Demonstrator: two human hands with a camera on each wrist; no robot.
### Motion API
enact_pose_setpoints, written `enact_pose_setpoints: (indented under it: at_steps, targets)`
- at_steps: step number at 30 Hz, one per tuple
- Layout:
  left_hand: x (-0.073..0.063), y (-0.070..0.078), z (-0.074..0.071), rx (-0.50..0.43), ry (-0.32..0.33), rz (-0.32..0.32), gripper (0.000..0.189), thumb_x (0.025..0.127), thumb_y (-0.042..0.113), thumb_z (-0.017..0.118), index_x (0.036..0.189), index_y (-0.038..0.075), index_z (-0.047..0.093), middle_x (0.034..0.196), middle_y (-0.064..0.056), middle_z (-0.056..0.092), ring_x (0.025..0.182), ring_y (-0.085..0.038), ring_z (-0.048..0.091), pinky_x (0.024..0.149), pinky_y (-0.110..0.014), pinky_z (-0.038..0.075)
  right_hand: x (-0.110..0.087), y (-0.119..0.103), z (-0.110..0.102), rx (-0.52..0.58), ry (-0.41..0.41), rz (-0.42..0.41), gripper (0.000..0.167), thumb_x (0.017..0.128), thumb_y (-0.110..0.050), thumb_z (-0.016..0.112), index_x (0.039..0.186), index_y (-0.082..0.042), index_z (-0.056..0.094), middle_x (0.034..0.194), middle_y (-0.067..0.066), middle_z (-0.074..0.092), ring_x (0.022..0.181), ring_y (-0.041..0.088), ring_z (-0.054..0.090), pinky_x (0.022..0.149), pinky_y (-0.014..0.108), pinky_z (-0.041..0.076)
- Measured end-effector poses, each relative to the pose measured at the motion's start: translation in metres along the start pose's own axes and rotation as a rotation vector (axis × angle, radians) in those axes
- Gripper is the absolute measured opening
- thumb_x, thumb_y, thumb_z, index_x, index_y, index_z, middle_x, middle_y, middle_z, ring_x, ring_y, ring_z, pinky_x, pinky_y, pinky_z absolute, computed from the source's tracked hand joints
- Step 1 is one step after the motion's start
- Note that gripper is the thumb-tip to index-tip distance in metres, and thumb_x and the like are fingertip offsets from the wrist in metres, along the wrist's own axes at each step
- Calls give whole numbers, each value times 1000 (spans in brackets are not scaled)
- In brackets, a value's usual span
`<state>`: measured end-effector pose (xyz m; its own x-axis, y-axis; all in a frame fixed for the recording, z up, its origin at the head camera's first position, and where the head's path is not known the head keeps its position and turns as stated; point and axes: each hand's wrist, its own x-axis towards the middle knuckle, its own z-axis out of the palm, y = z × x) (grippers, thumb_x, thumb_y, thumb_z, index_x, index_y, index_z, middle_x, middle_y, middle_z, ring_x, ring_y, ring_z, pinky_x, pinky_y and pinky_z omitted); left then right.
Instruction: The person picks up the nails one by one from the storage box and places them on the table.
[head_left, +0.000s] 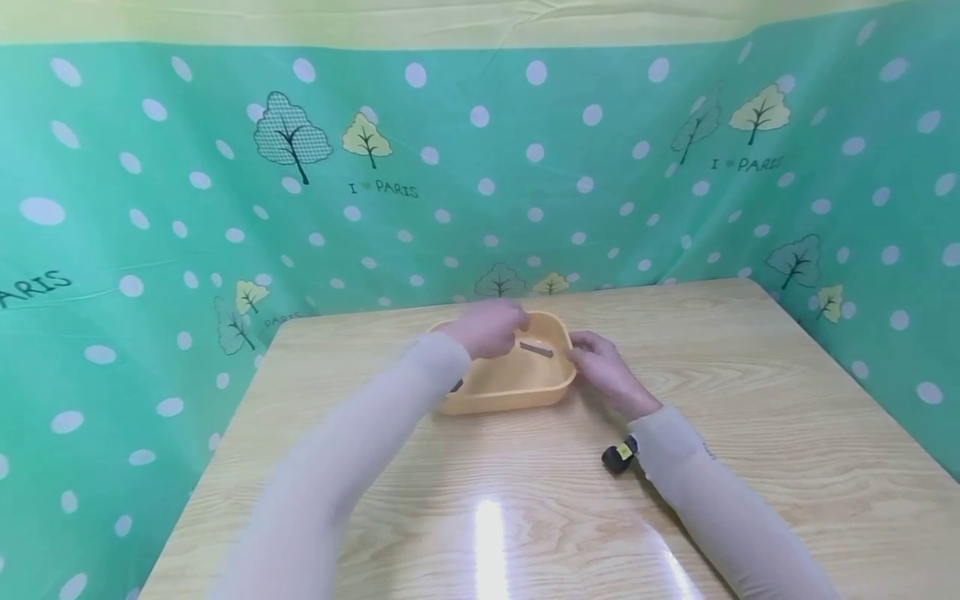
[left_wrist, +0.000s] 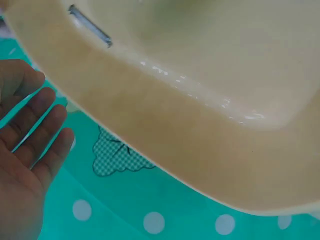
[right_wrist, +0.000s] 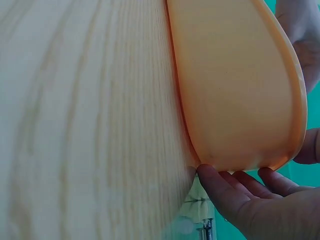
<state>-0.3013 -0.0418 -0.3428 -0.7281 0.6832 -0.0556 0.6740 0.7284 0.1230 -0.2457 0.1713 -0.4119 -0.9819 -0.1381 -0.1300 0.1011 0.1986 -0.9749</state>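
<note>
A shallow yellow-orange plastic basin (head_left: pixel 504 402) with rounded corners stands on the wooden table. Inside it, near the right end, lies a short thin greyish rod-like piece (head_left: pixel 536 349); another dark piece (head_left: pixel 457 386) shows at the left, partly hidden by the left sleeve. My left hand (head_left: pixel 489 327) is over the far side of the basin; the left wrist view shows its fingers (left_wrist: pixel 47 120) fairly straight, holding nothing, beside the rim. My right hand (head_left: pixel 606 371) holds the basin's right end, fingertips (right_wrist: pixel 212 175) against the outer wall and thumb at the rim.
The pale wood-grain table (head_left: pixel 735 358) extends around the basin. A small black device (head_left: pixel 618 457) with a yellow label is at the right wrist. A green dotted curtain (head_left: pixel 480 183) with printed trees hangs behind and at both sides of the table.
</note>
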Motion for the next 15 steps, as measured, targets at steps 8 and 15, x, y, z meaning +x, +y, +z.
enact_pose_setpoints:
  at_steps: [8,15]
  targets:
    - [7,8,14,-235,4,-129,19,90,11,54,103,15,66,93,0,64,78,-14,55,74,-27,49,0,0,2,4,-4,2,51,95,-12,47,142,3,34,141,22,42,123,36,48,104,44,40]
    - [19,17,28,-569,21,-287,28,93,39,48,103,25,70,107,4,67,92,-10,59,90,-35,46,-3,-1,2,-15,-16,-27,50,97,-14,47,142,4,34,141,23,41,125,35,46,105,45,39]
